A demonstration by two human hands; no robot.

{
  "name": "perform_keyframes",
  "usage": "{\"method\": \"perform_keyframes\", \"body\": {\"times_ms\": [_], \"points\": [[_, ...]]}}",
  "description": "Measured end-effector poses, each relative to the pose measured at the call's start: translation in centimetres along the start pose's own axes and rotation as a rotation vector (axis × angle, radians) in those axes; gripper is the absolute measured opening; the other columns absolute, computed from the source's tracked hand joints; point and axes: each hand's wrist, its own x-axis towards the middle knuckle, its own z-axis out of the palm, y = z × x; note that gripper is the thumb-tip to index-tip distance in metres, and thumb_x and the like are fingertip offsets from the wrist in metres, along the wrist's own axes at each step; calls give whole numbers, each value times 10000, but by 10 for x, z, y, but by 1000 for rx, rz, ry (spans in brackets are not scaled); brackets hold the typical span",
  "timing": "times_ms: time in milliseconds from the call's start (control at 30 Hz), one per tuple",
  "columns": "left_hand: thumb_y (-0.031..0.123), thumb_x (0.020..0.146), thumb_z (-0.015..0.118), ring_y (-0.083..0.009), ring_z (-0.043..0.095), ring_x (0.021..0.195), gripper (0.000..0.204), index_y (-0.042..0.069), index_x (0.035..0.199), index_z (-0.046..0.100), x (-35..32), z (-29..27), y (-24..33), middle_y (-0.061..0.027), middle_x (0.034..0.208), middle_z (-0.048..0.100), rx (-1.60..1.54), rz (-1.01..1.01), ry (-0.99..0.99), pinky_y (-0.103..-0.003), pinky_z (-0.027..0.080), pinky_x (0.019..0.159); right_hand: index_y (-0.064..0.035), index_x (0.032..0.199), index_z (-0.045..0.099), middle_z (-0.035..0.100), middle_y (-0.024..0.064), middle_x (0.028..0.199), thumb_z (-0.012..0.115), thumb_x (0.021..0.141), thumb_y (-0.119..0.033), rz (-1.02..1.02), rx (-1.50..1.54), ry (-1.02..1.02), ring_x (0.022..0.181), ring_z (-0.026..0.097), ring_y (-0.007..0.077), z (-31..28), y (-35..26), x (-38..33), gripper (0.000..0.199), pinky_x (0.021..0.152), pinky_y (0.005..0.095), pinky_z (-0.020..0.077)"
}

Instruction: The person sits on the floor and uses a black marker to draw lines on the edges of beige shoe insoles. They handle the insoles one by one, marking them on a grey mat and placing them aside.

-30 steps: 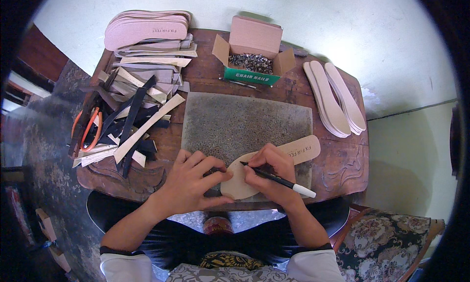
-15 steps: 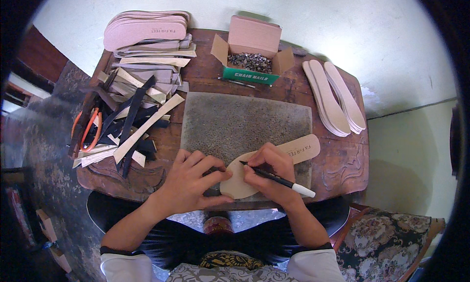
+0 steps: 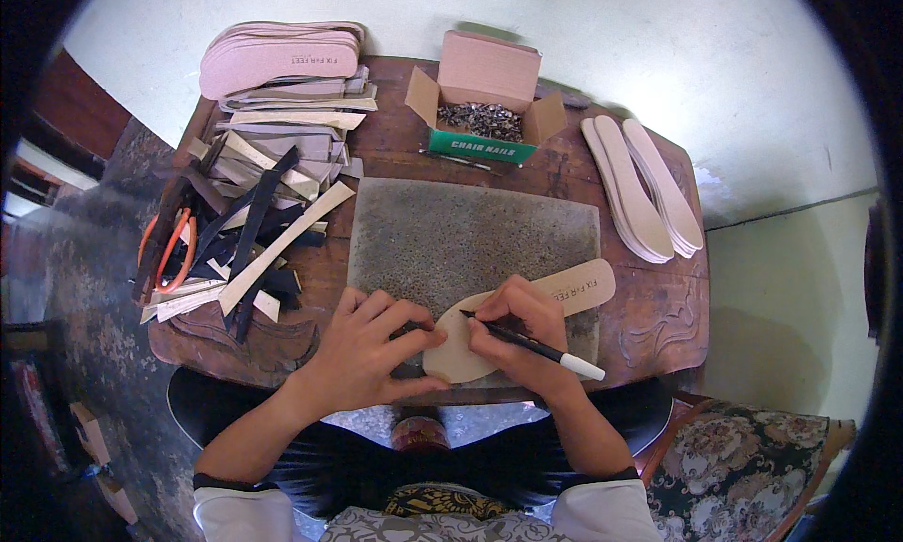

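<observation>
A beige insole (image 3: 454, 346) lies aslant at the front of a dark grey textured mat (image 3: 470, 227), its wide end toward the left. My left hand (image 3: 376, 349) steadies that wide end, thumb at the near edge and curled fingers at the far side. In my right hand (image 3: 527, 326) is a black marker pen (image 3: 531, 342) with a white rear end, pinched between thumb and fingers. The pen's tip meets the insole's upper face near the wide part. My right hand rests over the insole's middle and hides part of it.
Behind the mat, a green open carton (image 3: 482, 145) holds many small nails. Stacked insoles (image 3: 282, 62) stand at back left, and narrow insole stacks (image 3: 630, 189) at right. Material strips (image 3: 282, 232) and orange-handled scissors (image 3: 179, 251) crowd the wooden table's (image 3: 649, 326) left side.
</observation>
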Motion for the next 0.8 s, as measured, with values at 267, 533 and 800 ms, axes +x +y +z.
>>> {"method": "perform_keyframes", "body": {"times_ms": [267, 533, 800], "points": [[485, 671, 909, -210, 556, 940, 532, 200, 1090, 747, 1, 0, -1, 21, 1094, 631, -11, 11, 21, -402, 365, 827, -26, 808, 604, 639, 83, 819, 794, 757, 2, 75, 47, 126, 752, 648, 180, -8, 9, -5, 198, 677, 301, 517], [501, 729, 865, -203, 548, 980, 509, 190, 1110, 734, 2, -3, 1, 28, 1104, 626, -15, -11, -28, -405, 353, 839, -18, 781, 616, 638, 79, 793, 796, 732, 26, 67, -5, 140, 732, 649, 173, -14, 6, -5, 192, 660, 290, 512], [499, 728, 865, -197, 549, 968, 492, 188, 1088, 739, 3, -4, 2, 31, 1099, 622, -15, -16, -32, -401, 353, 837, -10, 842, 637, 611, 90, 810, 814, 772, -71, 10, -9, 110, 719, 638, 205, -13, 9, -5, 200, 639, 317, 510]]}}
